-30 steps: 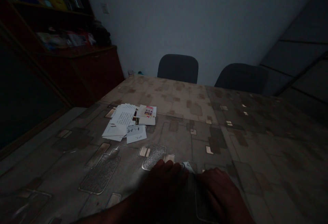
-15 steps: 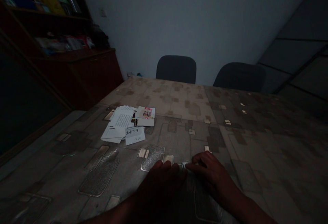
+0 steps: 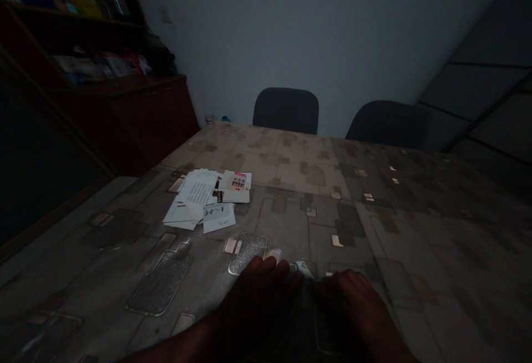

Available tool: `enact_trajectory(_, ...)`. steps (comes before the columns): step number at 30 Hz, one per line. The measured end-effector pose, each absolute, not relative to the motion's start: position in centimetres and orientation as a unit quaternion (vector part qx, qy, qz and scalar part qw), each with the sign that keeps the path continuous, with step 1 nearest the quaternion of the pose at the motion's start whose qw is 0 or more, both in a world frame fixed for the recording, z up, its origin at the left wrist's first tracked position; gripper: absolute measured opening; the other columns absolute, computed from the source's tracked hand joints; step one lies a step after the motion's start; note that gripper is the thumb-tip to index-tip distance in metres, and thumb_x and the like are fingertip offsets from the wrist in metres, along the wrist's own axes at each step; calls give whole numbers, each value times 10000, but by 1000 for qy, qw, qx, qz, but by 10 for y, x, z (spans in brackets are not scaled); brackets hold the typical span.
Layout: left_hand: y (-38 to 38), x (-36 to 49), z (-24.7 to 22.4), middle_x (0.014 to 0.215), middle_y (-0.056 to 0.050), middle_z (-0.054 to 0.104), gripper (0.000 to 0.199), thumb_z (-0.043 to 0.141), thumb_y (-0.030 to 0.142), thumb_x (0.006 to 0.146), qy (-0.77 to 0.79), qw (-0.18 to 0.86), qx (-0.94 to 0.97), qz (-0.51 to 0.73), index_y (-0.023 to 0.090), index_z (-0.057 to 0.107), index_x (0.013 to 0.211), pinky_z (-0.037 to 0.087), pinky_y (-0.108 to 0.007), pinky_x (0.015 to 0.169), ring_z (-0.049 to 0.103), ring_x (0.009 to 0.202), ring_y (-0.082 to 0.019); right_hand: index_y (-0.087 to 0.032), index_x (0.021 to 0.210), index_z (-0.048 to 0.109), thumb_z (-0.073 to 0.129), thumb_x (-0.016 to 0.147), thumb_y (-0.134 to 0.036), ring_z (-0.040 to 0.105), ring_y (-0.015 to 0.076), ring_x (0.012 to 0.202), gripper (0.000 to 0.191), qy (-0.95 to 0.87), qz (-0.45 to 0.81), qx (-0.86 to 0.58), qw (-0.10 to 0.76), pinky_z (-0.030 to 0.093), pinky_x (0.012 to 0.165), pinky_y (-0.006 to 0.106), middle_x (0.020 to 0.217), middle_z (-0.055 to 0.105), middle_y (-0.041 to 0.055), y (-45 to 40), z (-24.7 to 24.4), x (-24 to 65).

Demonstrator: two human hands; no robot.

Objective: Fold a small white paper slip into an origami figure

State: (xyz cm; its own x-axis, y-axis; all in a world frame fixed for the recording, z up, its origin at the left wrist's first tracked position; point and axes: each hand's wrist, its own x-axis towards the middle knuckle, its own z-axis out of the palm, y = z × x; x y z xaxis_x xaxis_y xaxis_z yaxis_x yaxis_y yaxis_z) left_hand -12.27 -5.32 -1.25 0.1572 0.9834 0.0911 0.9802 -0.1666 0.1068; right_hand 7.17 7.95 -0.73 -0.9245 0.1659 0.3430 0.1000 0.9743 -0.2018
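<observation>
Low over the near part of the table, my left hand (image 3: pixel 264 288) is closed, its fingers curled around a small piece of white paper (image 3: pixel 304 267). Only one end of the paper sticks out past the fingertips, with faint dark marks on it; the rest is hidden in the hand. My right hand (image 3: pixel 353 302) is closed just to the right, its fingertips at the paper's lower corner. Dim light hides the exact grip. Farther off to the left lies a loose pile of printed white cards (image 3: pixel 199 197), with a red-and-white picture card (image 3: pixel 239 180) among them.
A patterned cloth covers the table (image 3: pixel 282 224). Two grey chairs, a middle one (image 3: pixel 286 109) and a right one (image 3: pixel 388 122), stand at the far edge before a pale wall. On the left is a dark wooden cabinet (image 3: pixel 149 124) with filled shelves. A glass (image 3: pixel 209 119) stands near the far left corner.
My right hand has drawn down and slightly right, its fingers curling in. More of the white paper's end now shows beside my left hand, which has hardly moved.
</observation>
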Motion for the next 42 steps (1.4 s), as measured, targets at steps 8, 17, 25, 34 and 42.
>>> enact_trajectory(8,-53,-123,-9,974,-44,590,395,541,161,896,638,21,767,64,209,419,1269,415,-352,685,523,789,-203,-242,1253,539,381,1002,-196,494,204,755,301,-972,105,-36,208,365,672,342,870,597,63,99,0,49)
enact_trajectory(17,-51,-124,-24,868,-12,555,337,537,151,892,658,-29,749,79,259,463,1203,359,-340,629,509,754,-198,-231,1271,545,400,979,-159,495,223,804,334,-972,125,-55,191,359,708,378,934,584,81,96,-9,53)
enact_trajectory(25,-50,-126,-21,839,-8,541,266,536,158,903,643,-38,759,95,256,493,1146,348,-316,629,508,756,-188,-248,1266,563,448,956,-145,525,223,860,346,-966,195,-73,151,409,736,375,966,579,72,101,-4,54)
enact_trajectory(34,-51,-129,-12,757,11,543,121,511,233,946,667,33,723,174,250,578,1044,350,-265,604,503,685,-157,-220,987,641,533,939,-170,556,215,806,129,-921,299,-149,202,432,695,354,850,630,46,95,-3,63)
enact_trajectory(42,-46,-133,-9,698,24,551,178,491,194,929,700,100,668,229,214,603,792,343,-240,563,496,619,-140,-210,937,651,570,917,-174,551,204,772,92,-930,261,-147,215,382,683,336,815,639,42,93,-9,59)
